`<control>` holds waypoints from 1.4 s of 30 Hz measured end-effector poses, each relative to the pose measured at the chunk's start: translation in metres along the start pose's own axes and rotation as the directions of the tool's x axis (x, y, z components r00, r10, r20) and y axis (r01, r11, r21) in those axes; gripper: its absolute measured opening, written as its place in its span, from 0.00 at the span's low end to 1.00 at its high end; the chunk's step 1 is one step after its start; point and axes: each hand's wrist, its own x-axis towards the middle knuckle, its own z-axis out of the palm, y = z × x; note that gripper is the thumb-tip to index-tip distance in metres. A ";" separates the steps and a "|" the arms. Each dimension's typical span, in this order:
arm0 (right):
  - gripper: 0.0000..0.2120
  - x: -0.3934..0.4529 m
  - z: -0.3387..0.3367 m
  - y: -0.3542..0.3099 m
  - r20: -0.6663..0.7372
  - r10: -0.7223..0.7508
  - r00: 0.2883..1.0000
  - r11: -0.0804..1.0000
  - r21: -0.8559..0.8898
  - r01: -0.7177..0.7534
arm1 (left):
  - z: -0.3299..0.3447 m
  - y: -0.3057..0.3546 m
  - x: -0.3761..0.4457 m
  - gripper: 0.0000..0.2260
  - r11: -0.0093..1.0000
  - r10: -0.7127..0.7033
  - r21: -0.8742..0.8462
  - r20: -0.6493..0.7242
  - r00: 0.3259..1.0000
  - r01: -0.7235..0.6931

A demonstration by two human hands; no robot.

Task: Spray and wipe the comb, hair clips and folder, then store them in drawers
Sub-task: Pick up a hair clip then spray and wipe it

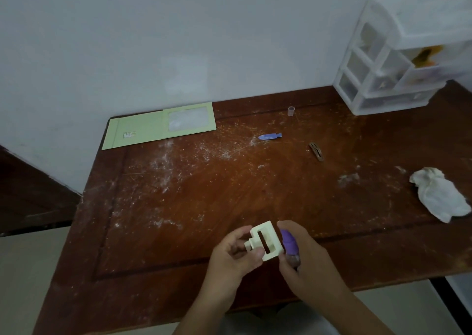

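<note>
Hands: left (236, 251) pinching comb (265, 241), right (304, 254) gripping sprayer (290, 244) beside comb, nozzle aimed for misting.

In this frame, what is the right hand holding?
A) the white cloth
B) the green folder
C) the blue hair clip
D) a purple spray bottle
D: the right hand grips the purple spray bottle beside the cream comb, while the white cloth, blue hair clip and green folder lie untouched on the table.

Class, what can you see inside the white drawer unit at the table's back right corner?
Through the drawer unit's translucent plastic, orange-yellow contents show in a middle drawer; other contents are too blurred to identify.
</note>
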 end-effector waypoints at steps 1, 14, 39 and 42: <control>0.24 0.001 0.001 -0.001 0.005 0.000 1.000 1.000 -0.004 0.000 | 0.000 0.000 0.000 0.16 1.000 0.004 -0.001 -0.001 1.000 -0.004; 0.28 0.015 -0.001 -0.003 0.072 0.045 0.996 0.995 0.088 -0.051 | -0.011 0.000 0.010 0.13 0.994 -0.026 -0.106 -0.054 0.998 0.020; 0.30 0.018 -0.010 0.009 0.042 0.241 0.970 0.797 0.562 -0.222 | 0.002 -0.003 0.008 0.22 0.693 -0.297 -0.637 0.175 0.939 0.338; 0.27 0.015 -0.010 0.008 0.097 0.230 0.968 0.807 0.537 -0.246 | 0.006 -0.001 0.012 0.16 0.606 -0.386 -0.688 0.184 0.904 0.399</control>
